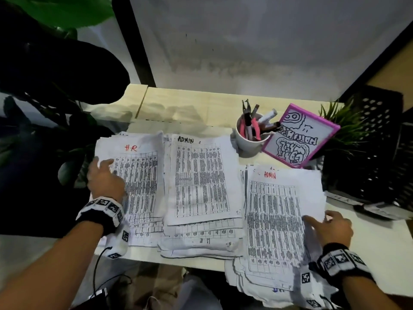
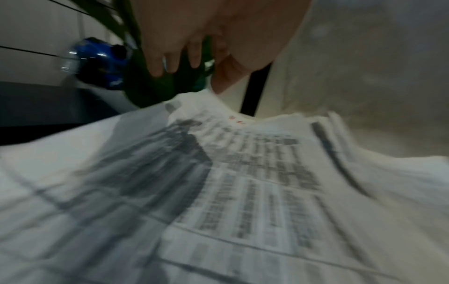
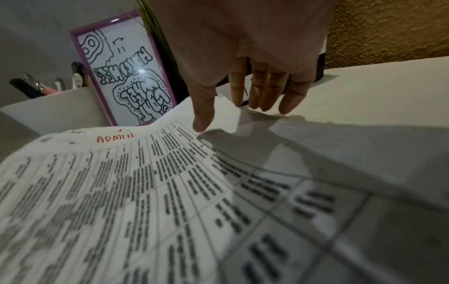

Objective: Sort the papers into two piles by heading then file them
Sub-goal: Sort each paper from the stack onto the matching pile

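Note:
Three stacks of printed tables lie side by side on the pale desk (image 1: 178,108). The left pile (image 1: 143,186) is headed HR in red, and my left hand (image 1: 105,173) rests with relaxed fingers on its left edge. The middle pile (image 1: 201,182) is headed ADMIN in black. The right stack (image 1: 279,215) shows a top sheet (image 3: 136,182) headed ADMIN in red. My right hand (image 1: 324,220) is at that sheet's right edge, with the thumb (image 3: 201,119) touching the top and straight fingers (image 3: 262,92) reaching just past the edge. In the blurred left wrist view my left hand (image 2: 189,76) hovers over the HR sheet (image 2: 243,182).
A white cup (image 1: 252,142) of pens and pliers and a purple-framed whiteboard (image 1: 299,135) stand behind the right stack. A small green plant (image 1: 344,126) and a black perforated file rack (image 1: 377,153) fill the right side. Large dark leaves (image 1: 55,81) hang at left. The right stack overhangs the desk's front edge.

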The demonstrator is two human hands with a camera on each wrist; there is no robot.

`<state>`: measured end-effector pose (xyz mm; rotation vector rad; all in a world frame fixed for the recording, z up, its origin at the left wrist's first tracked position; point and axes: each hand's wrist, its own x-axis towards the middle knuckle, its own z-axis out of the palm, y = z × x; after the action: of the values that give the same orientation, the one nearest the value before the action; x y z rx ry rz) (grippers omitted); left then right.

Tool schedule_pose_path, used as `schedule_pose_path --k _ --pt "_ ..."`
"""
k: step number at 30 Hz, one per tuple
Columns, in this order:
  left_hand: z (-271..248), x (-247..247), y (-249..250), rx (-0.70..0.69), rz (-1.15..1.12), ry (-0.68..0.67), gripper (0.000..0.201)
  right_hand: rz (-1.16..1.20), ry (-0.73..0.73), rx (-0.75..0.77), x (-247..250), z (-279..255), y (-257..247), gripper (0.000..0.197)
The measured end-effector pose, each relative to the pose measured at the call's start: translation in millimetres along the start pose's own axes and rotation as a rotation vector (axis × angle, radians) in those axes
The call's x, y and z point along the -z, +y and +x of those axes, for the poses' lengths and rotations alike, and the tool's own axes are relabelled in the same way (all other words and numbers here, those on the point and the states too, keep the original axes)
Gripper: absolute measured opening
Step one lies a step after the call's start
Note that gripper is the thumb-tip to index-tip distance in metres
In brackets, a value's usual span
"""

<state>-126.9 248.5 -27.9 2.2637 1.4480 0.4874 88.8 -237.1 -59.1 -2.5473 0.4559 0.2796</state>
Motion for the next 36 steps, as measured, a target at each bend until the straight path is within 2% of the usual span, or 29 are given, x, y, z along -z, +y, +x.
schedule_pose_path --k 2,3,8,9,13,15,18,22,26,28,30,34,36 --pt "-19.1 -5.7 36.7 -0.123 -0.057 -0.02 0.042 -0.069 -0.025 -0.031 -3.3 -0.7 6.2 0.07" --pt "-29.5 -12.6 53.3 -0.184 -0.102 -0.062 0.041 -0.049 -0.02 -0.032 -4.0 -0.3 9.7 0.067" --pt "-92.1 -47.9 139.6 -0.379 -0.3 -0.264 0.036 0.067 0.066 -0.015 7.7 1.4 11.4 0.013" --pt "-102.6 -57.1 152.8 -0.395 -0.354 -0.316 0.037 0.073 0.075 0.002 11.6 2.8 11.4 0.009" --pt "-141.2 -91.7 194.4 -0.453 -0.476 -0.525 0.033 0.234 0.123 0.073 29.7 3.2 20.3 0.011" --pt "-159.0 -106.9 209.2 -0.454 -0.397 -0.636 0.032 0.401 0.131 0.047 37.5 2.9 26.9 0.017" --pt "-180.2 -128.8 220.1 -0.397 -0.21 -0.757 0.038 0.664 0.059 -0.065 44.9 -0.4 37.5 0.024" --pt "-185.6 -146.1 225.1 -0.328 0.003 -0.712 0.051 0.794 -0.16 -0.089 65.8 -14.5 38.2 0.037" --pt "-182.2 -153.1 232.5 -0.232 -0.012 -0.67 0.063 0.779 -0.272 -0.017 80.4 -16.1 38.0 0.038" --pt "-180.3 -155.2 235.3 -0.201 -0.027 -0.663 0.056 0.734 -0.291 0.02 79.2 -6.7 47.5 0.042" --pt "-177.5 -157.1 233.9 -0.173 -0.07 -0.651 0.043 0.733 -0.317 0.037 78.1 1.2 54.3 0.033" --pt "-173.6 -158.8 228.1 -0.123 -0.155 -0.616 0.02 0.797 -0.341 0.054 84.2 5.2 44.8 0.046" --pt "-174.6 -157.5 229.2 -0.153 -0.114 -0.605 0.016 0.801 -0.331 0.078 88.0 3.9 36.7 0.035"
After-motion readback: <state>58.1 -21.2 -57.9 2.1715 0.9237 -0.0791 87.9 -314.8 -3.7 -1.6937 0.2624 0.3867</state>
